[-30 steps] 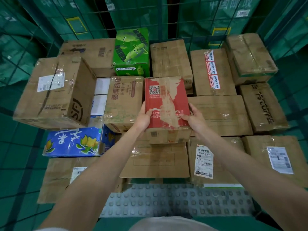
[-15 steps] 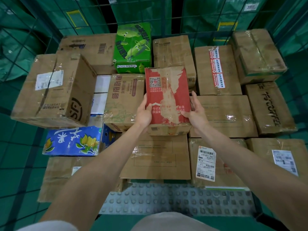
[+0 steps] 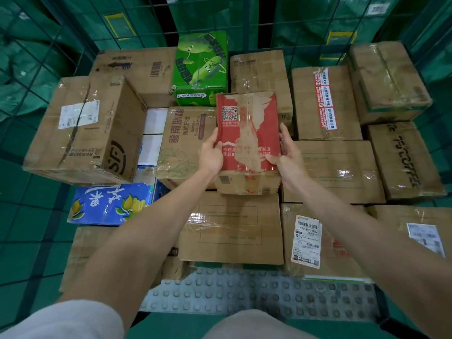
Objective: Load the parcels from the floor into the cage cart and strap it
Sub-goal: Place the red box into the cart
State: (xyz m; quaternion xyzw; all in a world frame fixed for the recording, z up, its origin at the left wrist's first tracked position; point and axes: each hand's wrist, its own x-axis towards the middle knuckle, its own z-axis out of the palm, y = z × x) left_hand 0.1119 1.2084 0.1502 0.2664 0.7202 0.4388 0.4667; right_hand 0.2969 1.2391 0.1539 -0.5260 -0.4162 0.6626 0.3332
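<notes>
I hold a small cardboard parcel with a torn red top and a QR code point(image 3: 247, 133) over the middle of the cage cart. My left hand point(image 3: 211, 156) grips its left edge with the thumb on top. On the right edge, my right hand point(image 3: 287, 159) holds it, thumb on the red face and fingers along the side. The parcel hovers just above a flat brown box point(image 3: 232, 228) and beside an orange-print carton point(image 3: 186, 140). The cart's green wire mesh wall point(image 3: 73, 33) rises behind and to the left.
Several parcels fill the cart: a large SF carton point(image 3: 85, 128) at left, a green box point(image 3: 201, 67) at the back, a blue lemon-print box point(image 3: 110, 204), and a coffee carton point(image 3: 403, 160) at right. A studded grey plate point(image 3: 244, 294) shows at the near edge.
The red-topped parcel has moved slightly up and away from me, held by both hands throughout. My right fingers now lie straighter along its side.
</notes>
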